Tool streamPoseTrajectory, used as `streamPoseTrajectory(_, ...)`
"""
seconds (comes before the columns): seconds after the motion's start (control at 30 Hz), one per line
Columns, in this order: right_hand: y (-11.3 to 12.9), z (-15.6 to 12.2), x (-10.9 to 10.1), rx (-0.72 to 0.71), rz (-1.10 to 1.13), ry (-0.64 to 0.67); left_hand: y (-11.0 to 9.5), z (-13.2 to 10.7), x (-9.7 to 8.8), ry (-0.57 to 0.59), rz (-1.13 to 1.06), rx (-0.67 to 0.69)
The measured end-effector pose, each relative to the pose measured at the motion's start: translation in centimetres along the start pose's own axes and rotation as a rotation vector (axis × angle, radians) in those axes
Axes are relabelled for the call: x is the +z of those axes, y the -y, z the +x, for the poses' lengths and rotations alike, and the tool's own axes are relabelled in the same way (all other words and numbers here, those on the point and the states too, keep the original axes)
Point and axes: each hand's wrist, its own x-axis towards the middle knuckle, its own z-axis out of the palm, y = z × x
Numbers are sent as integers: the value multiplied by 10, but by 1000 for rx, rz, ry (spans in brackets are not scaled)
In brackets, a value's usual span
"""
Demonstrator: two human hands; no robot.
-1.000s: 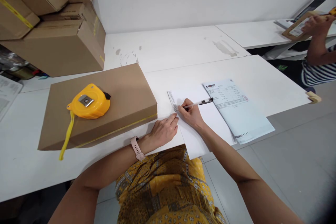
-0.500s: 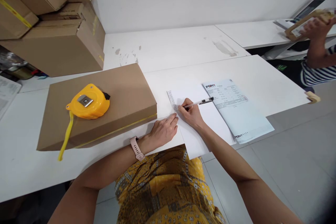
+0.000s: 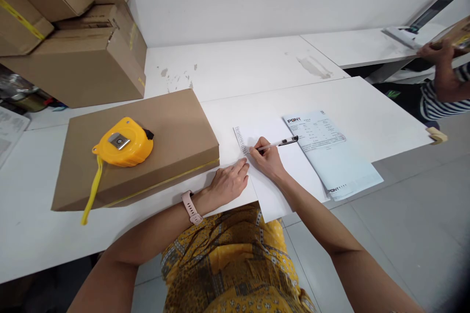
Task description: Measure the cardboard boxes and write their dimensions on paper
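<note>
My right hand (image 3: 267,157) grips a clear-barrelled pen (image 3: 286,141) with a black end, its tip at the left edge of a white sheet of paper (image 3: 293,171). Small handwriting runs down that edge. My left hand (image 3: 229,182), fingers stretched out, lies flat with its fingertips at the sheet's edge below the writing; a pink watch band circles the wrist. Right of the sheet lies a pale blue printed form (image 3: 341,164). To the left, a yellow tape measure (image 3: 127,143) rests on top of a closed cardboard box (image 3: 176,124).
Cardboard boxes (image 3: 84,63) are stacked at the back left against the wall. The white table (image 3: 253,66) has worn patches. At the far right, a co-worker's hand (image 3: 442,54) holds another box (image 3: 455,36). The table's front edge runs close to my body.
My hands, the pen and the paper stay almost still. On the far right, the co-worker has moved their box to the right, with the hand now lower on it.
</note>
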Motion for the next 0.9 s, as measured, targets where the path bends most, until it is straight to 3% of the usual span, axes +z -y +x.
streamPoseTrajectory(0.9,-2,1,-1,22,-30,2,0,-1,0,3,4,-2)
